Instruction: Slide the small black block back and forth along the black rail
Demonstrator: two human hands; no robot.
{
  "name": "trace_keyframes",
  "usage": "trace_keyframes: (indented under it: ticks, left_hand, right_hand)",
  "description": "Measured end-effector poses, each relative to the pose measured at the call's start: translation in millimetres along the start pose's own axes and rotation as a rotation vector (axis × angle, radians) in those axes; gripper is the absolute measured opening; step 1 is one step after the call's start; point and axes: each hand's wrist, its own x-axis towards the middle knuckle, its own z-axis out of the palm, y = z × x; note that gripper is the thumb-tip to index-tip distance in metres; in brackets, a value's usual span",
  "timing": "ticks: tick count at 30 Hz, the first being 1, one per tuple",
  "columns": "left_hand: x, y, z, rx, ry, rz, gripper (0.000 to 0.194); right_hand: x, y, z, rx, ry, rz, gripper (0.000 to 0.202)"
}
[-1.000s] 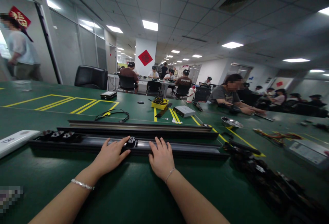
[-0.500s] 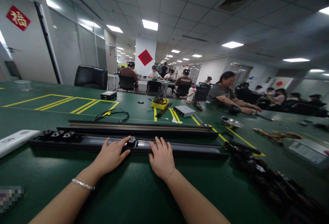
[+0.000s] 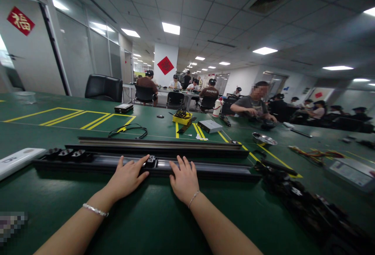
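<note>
A long black track (image 3: pixel 205 168) with a pale strip along its top lies across the green table in front of me. Near its middle sits a small black socket module (image 3: pixel 151 161). My left hand (image 3: pixel 125 179) rests on the track, fingers apart; its index fingertip and thumb are at the module's left side. To the right, my right hand (image 3: pixel 185 180) lies with spread fingers on the track, apart from the module. Several similar black modules (image 3: pixel 66 153) are at the track's left end. What lies under my palms is hidden.
A second black track (image 3: pixel 164 145) lies just behind. A dark heap of modules (image 3: pixel 307 204) is on the right, with a metal bowl (image 3: pixel 264 139) beyond it. A white power strip-like object (image 3: pixel 20 161) is at left. A co-worker (image 3: pixel 254 102) sits across the table.
Both my hands and the module stay almost in place. The co-worker across the table has raised their head and drawn their hands back leftward; a pale object now shows by the dark bar there.
</note>
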Motion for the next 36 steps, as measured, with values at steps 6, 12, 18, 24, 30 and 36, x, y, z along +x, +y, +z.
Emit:
trace_keyframes:
  ticks: [6, 12, 18, 24, 30, 36]
  left_hand:
    - [-0.5, 0.9, -1.3, 0.003, -0.014, -0.006, 0.06]
    - [0.5, 1.9, -3.0, 0.025, -0.01, -0.012, 0.058]
    - [1.8, 5.0, -3.2, -0.028, -0.011, -0.015, 0.058]
    - [3.2, 5.0, 1.9, -0.066, 0.001, 0.025, 0.063]
    - [2.4, 4.4, 2.3, -0.071, 0.004, 0.03, 0.063]
    - [2.6, 6.1, 2.1, -0.07, 0.007, 0.024, 0.063]
  right_hand:
    - [0.0, 0.6, 1.1, 0.023, 0.014, -0.004, 0.045]
    - [-0.1, 1.3, 1.5, 0.029, 0.025, -0.008, 0.045]
    - [-0.1, 2.0, 2.9, 0.032, 0.031, -0.012, 0.045]
    - [-0.1, 2.2, 4.3, 0.029, 0.026, -0.011, 0.045]
    - [0.1, 2.4, 4.2, 0.026, 0.035, -0.014, 0.045]
    - [0.3, 2.0, 3.1, 0.02, 0.021, -0.01, 0.046]
